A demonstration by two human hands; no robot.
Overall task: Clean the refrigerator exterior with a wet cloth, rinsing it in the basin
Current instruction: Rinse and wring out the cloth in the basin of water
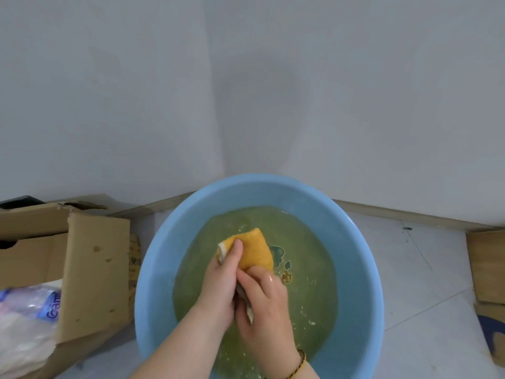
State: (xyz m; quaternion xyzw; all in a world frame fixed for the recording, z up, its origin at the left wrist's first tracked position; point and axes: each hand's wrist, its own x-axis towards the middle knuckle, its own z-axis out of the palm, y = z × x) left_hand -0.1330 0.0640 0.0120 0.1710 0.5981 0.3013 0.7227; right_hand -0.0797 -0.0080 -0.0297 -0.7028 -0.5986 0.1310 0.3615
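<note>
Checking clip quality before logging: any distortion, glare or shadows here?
Head view: wide-angle bending bows the baseboard; a soft shadow lies on the wall above the basin; small glints on the wet right hand and water; cloth and left hand look sharp.

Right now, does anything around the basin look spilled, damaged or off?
The water around the cloth in the basin is murky yellow-green; the cardboard box on the left has stained, torn flaps. No spill shows on the floor.

The orange-yellow cloth [257, 250] is wet and bunched, with a white edge, just over the greenish water inside the round light-blue basin [164, 255] on the floor.
</note>
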